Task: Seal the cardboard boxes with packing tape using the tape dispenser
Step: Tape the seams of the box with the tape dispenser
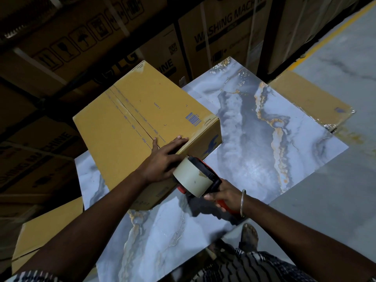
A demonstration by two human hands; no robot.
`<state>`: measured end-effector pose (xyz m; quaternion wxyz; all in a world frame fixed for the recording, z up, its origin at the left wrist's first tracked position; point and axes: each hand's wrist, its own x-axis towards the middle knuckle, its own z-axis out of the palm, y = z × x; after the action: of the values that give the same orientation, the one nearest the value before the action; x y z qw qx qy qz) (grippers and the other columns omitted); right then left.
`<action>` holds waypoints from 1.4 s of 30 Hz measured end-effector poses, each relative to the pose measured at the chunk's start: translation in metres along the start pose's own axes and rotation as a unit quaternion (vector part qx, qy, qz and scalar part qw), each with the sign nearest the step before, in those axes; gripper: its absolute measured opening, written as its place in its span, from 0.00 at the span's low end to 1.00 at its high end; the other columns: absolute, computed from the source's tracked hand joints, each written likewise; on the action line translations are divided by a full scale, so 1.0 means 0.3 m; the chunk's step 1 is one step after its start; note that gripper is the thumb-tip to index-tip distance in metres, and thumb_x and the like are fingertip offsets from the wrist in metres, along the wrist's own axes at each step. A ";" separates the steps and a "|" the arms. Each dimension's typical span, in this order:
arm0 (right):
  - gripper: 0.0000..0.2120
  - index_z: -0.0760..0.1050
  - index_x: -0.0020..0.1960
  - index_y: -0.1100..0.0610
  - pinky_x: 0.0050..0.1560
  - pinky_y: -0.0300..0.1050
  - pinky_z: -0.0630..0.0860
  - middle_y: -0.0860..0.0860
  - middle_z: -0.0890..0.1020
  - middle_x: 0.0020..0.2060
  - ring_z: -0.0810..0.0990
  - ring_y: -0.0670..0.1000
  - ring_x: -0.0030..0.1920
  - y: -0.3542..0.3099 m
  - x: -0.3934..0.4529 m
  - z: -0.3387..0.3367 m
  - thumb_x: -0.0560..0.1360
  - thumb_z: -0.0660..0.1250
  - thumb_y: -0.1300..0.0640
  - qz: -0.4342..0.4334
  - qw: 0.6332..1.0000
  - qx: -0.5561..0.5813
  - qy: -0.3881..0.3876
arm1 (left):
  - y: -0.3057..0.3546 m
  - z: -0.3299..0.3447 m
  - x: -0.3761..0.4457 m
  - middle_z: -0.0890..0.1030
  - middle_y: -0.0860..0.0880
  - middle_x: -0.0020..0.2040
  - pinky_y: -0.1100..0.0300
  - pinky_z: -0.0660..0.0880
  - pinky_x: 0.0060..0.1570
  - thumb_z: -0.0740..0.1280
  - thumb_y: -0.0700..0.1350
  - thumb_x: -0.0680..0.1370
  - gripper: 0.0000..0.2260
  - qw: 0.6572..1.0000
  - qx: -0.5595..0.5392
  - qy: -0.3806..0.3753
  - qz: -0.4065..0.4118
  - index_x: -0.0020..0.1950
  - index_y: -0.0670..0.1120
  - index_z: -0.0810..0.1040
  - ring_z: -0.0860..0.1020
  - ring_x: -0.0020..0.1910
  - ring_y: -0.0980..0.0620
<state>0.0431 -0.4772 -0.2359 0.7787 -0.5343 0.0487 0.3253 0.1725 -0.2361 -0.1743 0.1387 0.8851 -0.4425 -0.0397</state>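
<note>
Left hand (162, 159) lies flat, pinning the box (142, 127); right hand (225, 195) grips the dispenser (197, 176) at its near edge. Best start below the seam (132, 117), then pull straight along.

Dispenser handle (222, 205) mostly inside the right hand (225, 195); blade end behind the tape roll (192, 177).

Head view, close, steeply downward.
</note>
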 end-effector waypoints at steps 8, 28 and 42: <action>0.32 0.75 0.64 0.58 0.24 0.41 0.68 0.54 0.78 0.33 0.70 0.49 0.22 -0.031 -0.095 -0.048 0.63 0.77 0.51 -0.022 0.998 -0.047 -0.024 | 0.014 -0.014 0.002 0.62 0.49 0.80 0.18 0.50 0.62 0.66 0.41 0.78 0.07 1.000 0.001 -0.011 -0.019 0.51 0.47 0.84 0.59 0.79 0.51; 0.32 0.77 0.49 0.71 0.28 0.42 0.67 0.60 0.74 0.30 0.70 0.54 0.27 -0.020 0.002 0.008 0.61 0.79 0.45 0.029 0.986 -0.140 0.082 | 0.024 -0.012 -0.003 0.61 0.48 0.80 0.17 0.47 0.62 0.65 0.54 0.80 0.14 0.999 -0.035 -0.022 -0.035 0.56 0.47 0.83 0.58 0.79 0.47; 0.10 0.74 0.49 0.65 0.25 0.40 0.67 0.55 0.66 0.26 0.65 0.49 0.21 0.043 -0.070 -0.103 0.75 0.74 0.62 0.037 0.987 0.006 0.155 | 0.023 -0.005 -0.006 0.63 0.52 0.79 0.19 0.49 0.63 0.68 0.40 0.77 0.07 0.999 0.000 0.003 -0.034 0.52 0.47 0.84 0.61 0.78 0.50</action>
<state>0.0277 -0.5106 -0.2502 0.7523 -0.5712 0.1910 0.2670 0.1665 -0.2384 -0.1709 0.1382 0.8997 -0.4119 -0.0421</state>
